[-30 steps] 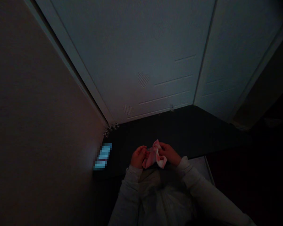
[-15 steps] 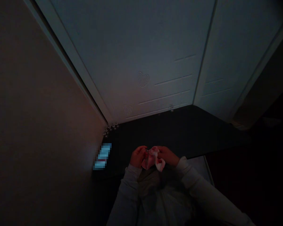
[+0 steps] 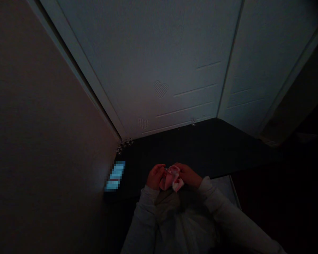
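Evidently, left hand [image 3: 155, 177] and right hand [image 3: 190, 175] grasp a crumpled pink cloth [image 3: 167, 180]; its white end [image 3: 177, 186] points toward five o'clock, long axis unclear.

Cloth [image 3: 167, 181] sits between left hand [image 3: 154, 177] and right hand [image 3: 190, 175].

Beyond the right hand [image 3: 190, 175], the table [image 3: 217, 151] lies open up to the panel [image 3: 137, 63], bar one small piece [image 3: 193, 122] at its foot, while leftward the lit rectangle [image 3: 115, 176], clustered pieces [image 3: 124, 143] and wall [image 3: 47, 141] block the way.
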A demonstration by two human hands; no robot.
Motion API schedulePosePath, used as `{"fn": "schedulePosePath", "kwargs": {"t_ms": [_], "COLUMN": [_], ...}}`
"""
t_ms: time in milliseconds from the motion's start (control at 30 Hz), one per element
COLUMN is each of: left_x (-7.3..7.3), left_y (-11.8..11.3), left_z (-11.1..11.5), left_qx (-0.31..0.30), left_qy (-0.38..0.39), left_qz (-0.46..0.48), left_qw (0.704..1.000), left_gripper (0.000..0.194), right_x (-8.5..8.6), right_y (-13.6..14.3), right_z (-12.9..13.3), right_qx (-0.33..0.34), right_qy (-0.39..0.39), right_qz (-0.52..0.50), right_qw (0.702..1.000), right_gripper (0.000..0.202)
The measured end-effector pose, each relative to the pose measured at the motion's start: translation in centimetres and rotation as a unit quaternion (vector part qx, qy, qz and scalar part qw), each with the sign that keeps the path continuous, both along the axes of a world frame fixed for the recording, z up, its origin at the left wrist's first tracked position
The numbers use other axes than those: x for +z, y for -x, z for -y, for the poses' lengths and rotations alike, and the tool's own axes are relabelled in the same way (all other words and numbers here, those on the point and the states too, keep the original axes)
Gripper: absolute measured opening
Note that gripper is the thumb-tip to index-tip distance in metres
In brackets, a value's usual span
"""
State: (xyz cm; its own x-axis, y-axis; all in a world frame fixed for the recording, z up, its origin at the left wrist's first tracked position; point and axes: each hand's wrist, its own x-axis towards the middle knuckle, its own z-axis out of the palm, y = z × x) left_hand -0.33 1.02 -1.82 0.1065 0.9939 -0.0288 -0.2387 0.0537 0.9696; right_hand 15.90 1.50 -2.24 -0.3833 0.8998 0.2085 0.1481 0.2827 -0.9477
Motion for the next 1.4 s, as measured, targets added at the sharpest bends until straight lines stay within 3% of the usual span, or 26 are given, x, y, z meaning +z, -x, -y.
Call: {"fn": "schedulePosePath", "kwargs": {"t_ms": [400,733,1200,1400], "left_x": [0.1,0.1,-0.1,-0.2], "left_y": [-0.1,0.2,0.2,0.3], "left_z": [0.1,0.1,0.0,0.0], "left_qx": [-0.001,-0.003,0.004,-0.003], "left_qy": [0.006,0.001,0.006,0.0], "left_qz": [0.007,-0.056,-0.029,-0.02], "left_qw": [1.0,0.998,1.0,1.0], "left_gripper": [0.033,0.031,0.033,0.033], "right_x": [1.2,1.0,0.9,1.0], "right_y": [-0.1,-0.2,-0.2,-0.2], "right_z": [0.6,0.2,0.1,0.2], "right_qx": [-0.023,-0.016,0.07,0.072], "right_qy": [0.015,0.03,0.065,0.049], "right_qz": [-0.009,-0.075,-0.058,-0.07], "right_qw": [1.0,0.997,0.994,0.994], "right_gripper": [0.017,0.021,0.036,0.032]}}
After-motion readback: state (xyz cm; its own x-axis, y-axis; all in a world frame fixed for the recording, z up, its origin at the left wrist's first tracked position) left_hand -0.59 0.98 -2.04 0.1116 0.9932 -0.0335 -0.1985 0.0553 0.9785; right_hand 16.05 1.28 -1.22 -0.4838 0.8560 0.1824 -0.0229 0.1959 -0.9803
